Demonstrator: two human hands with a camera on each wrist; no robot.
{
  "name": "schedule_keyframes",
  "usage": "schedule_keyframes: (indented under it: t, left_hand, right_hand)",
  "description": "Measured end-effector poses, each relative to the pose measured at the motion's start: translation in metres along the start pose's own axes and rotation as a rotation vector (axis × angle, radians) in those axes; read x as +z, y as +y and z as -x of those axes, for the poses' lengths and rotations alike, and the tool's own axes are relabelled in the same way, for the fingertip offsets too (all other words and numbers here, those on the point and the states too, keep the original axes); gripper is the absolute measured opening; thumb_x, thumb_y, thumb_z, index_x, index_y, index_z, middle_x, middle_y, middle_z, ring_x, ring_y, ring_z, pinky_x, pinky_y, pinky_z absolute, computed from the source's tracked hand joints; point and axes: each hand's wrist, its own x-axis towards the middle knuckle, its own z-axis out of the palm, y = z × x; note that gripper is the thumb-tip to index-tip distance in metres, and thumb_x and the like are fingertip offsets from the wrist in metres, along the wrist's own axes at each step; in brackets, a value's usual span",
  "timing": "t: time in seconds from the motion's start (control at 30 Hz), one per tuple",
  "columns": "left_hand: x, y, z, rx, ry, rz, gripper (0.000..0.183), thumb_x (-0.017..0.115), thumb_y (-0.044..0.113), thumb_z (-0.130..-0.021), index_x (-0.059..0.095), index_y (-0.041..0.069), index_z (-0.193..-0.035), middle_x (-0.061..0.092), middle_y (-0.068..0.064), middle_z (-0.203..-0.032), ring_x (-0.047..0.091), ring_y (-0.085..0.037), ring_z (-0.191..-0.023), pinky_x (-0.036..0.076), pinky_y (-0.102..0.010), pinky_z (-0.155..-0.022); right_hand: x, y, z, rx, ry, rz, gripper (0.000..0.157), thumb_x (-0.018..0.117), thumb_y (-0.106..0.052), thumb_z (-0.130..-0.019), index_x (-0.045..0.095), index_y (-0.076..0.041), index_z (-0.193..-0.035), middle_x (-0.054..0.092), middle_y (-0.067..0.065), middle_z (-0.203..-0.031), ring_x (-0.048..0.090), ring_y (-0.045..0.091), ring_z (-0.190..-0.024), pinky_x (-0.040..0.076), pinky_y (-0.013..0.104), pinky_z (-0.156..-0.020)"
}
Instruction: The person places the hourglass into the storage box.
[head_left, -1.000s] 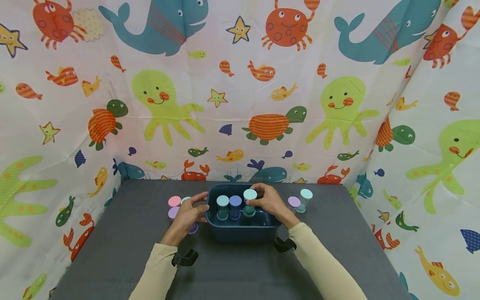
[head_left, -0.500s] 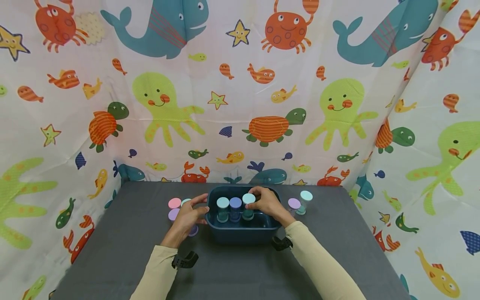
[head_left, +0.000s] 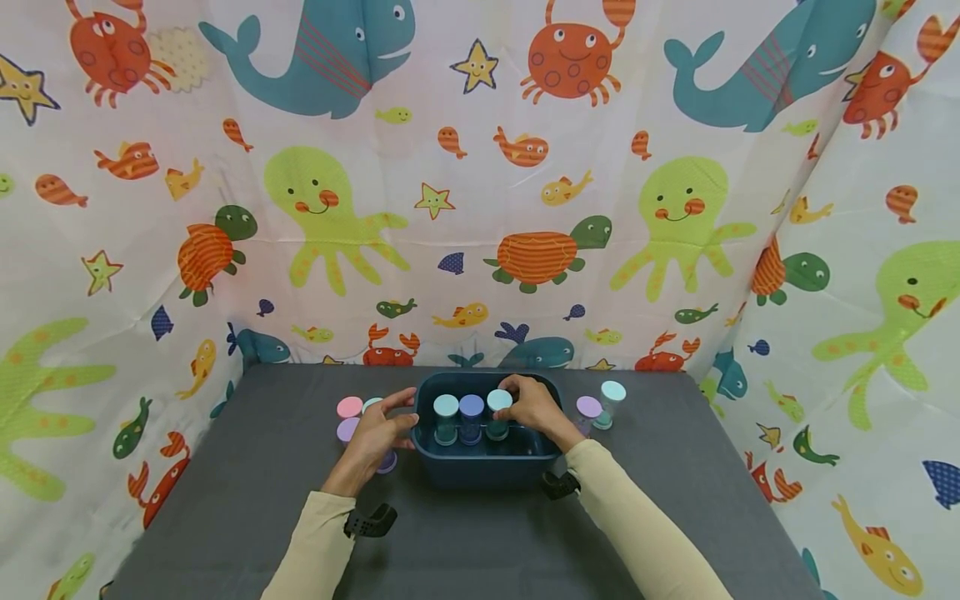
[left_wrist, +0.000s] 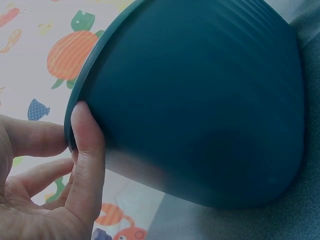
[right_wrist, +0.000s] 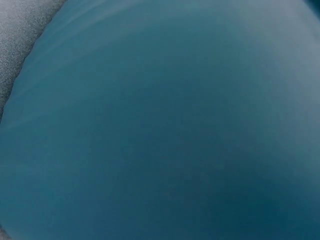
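Observation:
A dark blue plastic bin [head_left: 487, 472] sits on the table, and my left hand [head_left: 377, 435] pinches its left rim between thumb and fingers. In the left wrist view the thumb [left_wrist: 87, 135] presses the bin's outer wall [left_wrist: 200, 110]. My right hand [head_left: 538, 410] reaches over the right side and holds a small clear jar with a mint lid [head_left: 498, 402] inside the bin. To its left stand a blue-lidded jar [head_left: 471, 407] and another mint-lidded jar [head_left: 446, 407], both upright. The bin's wall [right_wrist: 150, 125] fills the right wrist view, where no fingers show.
Right of the bin stand a lilac-lidded jar [head_left: 588, 407] and a mint-lidded jar [head_left: 612, 392]. Behind my left hand are several more jars, among them a pink-lidded jar [head_left: 348, 407] and a lilac-lidded jar [head_left: 347, 429], partly hidden. A printed curtain [head_left: 480, 275] encloses the grey table [head_left: 480, 542].
My right hand has lowered the mint-lidded jar slightly into the bin, beside the blue-lidded one. My left hand has stayed on the rim. The head view has tilted a little.

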Motion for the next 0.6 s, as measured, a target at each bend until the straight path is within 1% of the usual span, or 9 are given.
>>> schedule_keyframes:
  t: [0.23, 0.4, 0.6]
  left_hand:
    - [-0.0001, -0.0017, -0.0018, 0.001, -0.007, 0.008, 0.050, 0.061, 0.003, -0.092, 0.053, 0.011, -0.141, 0.050, -0.017, -0.137, 0.061, -0.020, -0.081, 0.058, -0.030, -0.061]
    - [-0.0002, -0.0021, -0.0026, 0.012, -0.022, 0.007, 0.051, 0.061, 0.002, -0.092, 0.052, 0.010, -0.141, 0.049, -0.019, -0.138, 0.061, -0.020, -0.079, 0.058, -0.030, -0.060]
    - [-0.0002, -0.0012, -0.0014, 0.019, -0.026, 0.023, 0.051, 0.061, 0.002, -0.092, 0.051, 0.009, -0.142, 0.048, -0.018, -0.137, 0.061, -0.017, -0.076, 0.058, -0.029, -0.059]
  right_hand:
    - [0.0018, 0.0003, 0.0011, -0.012, -0.008, 0.038, 0.043, 0.087, -0.013, -0.072, 0.066, -0.006, -0.109, 0.070, 0.009, -0.102, 0.062, 0.020, -0.088, 0.053, 0.038, -0.084]
    - [0.0017, -0.0004, 0.0023, -0.010, -0.014, 0.061, 0.042, 0.086, -0.012, -0.072, 0.066, -0.005, -0.108, 0.069, 0.009, -0.101, 0.060, 0.020, -0.087, 0.053, 0.038, -0.082]
    - [0.0021, -0.0010, 0.0025, -0.009, -0.012, 0.082, 0.044, 0.086, -0.013, -0.072, 0.066, -0.004, -0.110, 0.069, 0.013, -0.106, 0.061, 0.023, -0.090, 0.053, 0.041, -0.083]
